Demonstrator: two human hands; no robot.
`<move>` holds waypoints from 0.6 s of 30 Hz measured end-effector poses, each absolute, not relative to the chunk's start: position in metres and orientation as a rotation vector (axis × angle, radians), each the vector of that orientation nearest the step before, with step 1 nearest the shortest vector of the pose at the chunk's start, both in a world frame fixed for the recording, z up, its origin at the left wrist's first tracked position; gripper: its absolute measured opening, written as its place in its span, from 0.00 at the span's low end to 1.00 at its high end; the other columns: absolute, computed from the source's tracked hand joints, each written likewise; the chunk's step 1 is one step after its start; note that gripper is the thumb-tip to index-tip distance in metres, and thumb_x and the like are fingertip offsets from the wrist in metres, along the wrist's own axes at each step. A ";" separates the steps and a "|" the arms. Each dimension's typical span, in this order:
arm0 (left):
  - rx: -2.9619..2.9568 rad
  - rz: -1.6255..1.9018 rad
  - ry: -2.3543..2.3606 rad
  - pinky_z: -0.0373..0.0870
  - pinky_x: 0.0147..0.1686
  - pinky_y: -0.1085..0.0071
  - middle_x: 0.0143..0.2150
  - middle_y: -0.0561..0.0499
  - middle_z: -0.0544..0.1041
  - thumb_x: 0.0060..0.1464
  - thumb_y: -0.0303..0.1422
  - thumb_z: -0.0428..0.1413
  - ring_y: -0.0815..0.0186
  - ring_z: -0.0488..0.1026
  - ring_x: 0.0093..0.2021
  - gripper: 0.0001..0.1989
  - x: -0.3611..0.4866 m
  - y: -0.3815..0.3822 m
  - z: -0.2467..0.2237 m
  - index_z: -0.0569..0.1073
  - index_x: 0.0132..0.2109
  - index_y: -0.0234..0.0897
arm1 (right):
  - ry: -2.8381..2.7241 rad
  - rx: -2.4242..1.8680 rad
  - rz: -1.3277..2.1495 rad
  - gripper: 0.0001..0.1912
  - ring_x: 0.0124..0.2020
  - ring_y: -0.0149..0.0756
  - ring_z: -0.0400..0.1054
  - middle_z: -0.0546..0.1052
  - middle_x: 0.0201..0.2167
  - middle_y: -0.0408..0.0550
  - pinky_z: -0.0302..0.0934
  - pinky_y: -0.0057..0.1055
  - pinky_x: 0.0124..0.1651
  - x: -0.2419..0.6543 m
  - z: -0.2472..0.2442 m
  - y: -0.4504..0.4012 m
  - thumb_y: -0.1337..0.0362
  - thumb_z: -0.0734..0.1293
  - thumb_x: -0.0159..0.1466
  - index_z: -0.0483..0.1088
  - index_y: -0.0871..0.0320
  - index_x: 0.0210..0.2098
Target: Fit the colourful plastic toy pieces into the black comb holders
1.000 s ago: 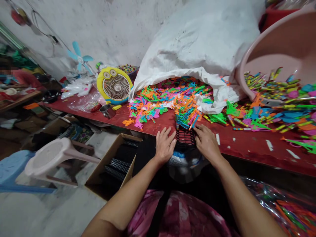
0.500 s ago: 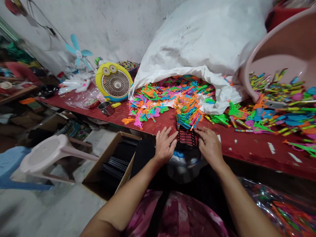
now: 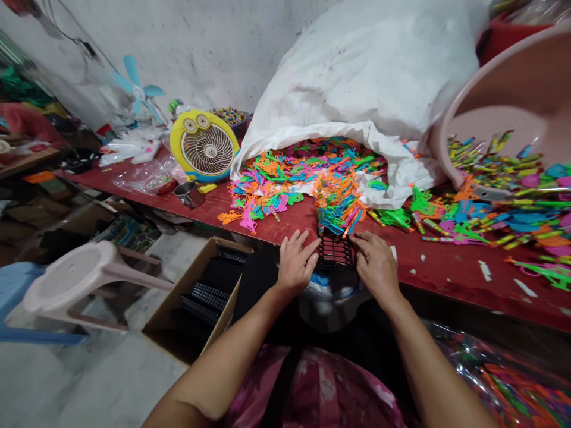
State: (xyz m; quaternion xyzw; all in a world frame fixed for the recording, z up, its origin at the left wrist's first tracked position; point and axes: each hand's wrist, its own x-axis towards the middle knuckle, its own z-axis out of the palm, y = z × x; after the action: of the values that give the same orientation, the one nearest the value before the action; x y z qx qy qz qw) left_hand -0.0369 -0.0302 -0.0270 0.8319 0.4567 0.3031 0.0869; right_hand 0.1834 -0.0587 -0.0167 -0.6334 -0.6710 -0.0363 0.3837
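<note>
A small black grid tray (image 3: 335,254) with open rectangular cells sits at the table's front edge, between my two hands. My left hand (image 3: 296,261) is at the tray's left side, fingers spread and fingertips close to its rim. On the opposite side is my right hand (image 3: 375,261), fingers stretched toward the tray's right edge and partly bent. Whether either hand presses on the tray is hard to make out. Just behind it, a bunch of colourful plastic pieces (image 3: 339,202), orange, blue, green and pink, reaches down to the tray's far edge.
Behind lies a big white sack (image 3: 357,77), its mouth spilling plastic pieces. A tipped pink tub (image 3: 495,89) with striped sticks lies right. A yellow fan (image 3: 207,145) and metal cup (image 3: 190,194) stand left. A cardboard box (image 3: 172,333) of black trays and a stool (image 3: 84,273) are below.
The view has shifted very slightly. Both hands stay at the sides of the black tray in nearly the same pose, and the plastic pieces lie as before.
</note>
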 end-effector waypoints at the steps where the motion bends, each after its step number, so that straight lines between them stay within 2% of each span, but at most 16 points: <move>1: 2.475 0.905 1.355 0.47 0.69 0.47 0.69 0.49 0.61 0.66 0.37 0.49 0.57 0.52 0.71 0.20 -0.037 -0.030 -0.027 0.68 0.63 0.49 | -1.714 -1.617 -0.101 0.22 0.55 0.47 0.67 0.76 0.49 0.54 0.62 0.50 0.57 0.183 -0.017 -0.059 0.73 0.59 0.59 0.77 0.55 0.49; 8: 2.401 0.920 1.355 0.45 0.69 0.45 0.69 0.48 0.62 0.65 0.41 0.50 0.56 0.53 0.71 0.19 -0.034 -0.033 -0.021 0.69 0.62 0.49 | -1.737 -1.636 -0.141 0.22 0.55 0.48 0.66 0.76 0.49 0.55 0.62 0.50 0.56 0.182 -0.016 -0.060 0.73 0.59 0.60 0.76 0.57 0.49; 12: 2.385 0.884 1.384 0.41 0.69 0.42 0.69 0.46 0.61 0.57 0.46 0.59 0.51 0.52 0.71 0.28 -0.028 -0.038 -0.016 0.68 0.62 0.47 | -1.741 -1.647 -0.171 0.23 0.55 0.49 0.66 0.76 0.50 0.55 0.62 0.51 0.56 0.181 -0.016 -0.061 0.73 0.59 0.60 0.76 0.56 0.51; 15: 2.365 0.846 1.397 0.41 0.69 0.41 0.69 0.45 0.62 0.57 0.41 0.58 0.51 0.53 0.71 0.27 -0.027 -0.036 -0.012 0.67 0.63 0.45 | -1.753 -1.638 -0.178 0.25 0.54 0.48 0.66 0.75 0.50 0.53 0.63 0.50 0.56 0.180 -0.015 -0.062 0.73 0.59 0.60 0.74 0.53 0.54; 18: 2.350 0.791 1.404 0.41 0.68 0.40 0.67 0.46 0.65 0.59 0.35 0.54 0.52 0.54 0.70 0.24 -0.032 -0.027 -0.008 0.68 0.63 0.45 | -1.791 -1.627 -0.191 0.23 0.54 0.46 0.67 0.75 0.50 0.51 0.63 0.48 0.55 0.181 -0.014 -0.063 0.72 0.59 0.62 0.75 0.51 0.52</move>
State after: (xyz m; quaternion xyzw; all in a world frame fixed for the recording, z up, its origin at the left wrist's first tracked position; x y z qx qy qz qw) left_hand -0.0323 -0.0270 -0.0078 0.8160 0.4873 0.2747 0.1456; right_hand 0.1809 -0.0627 -0.0145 -0.6280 -0.6913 -0.0737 0.3497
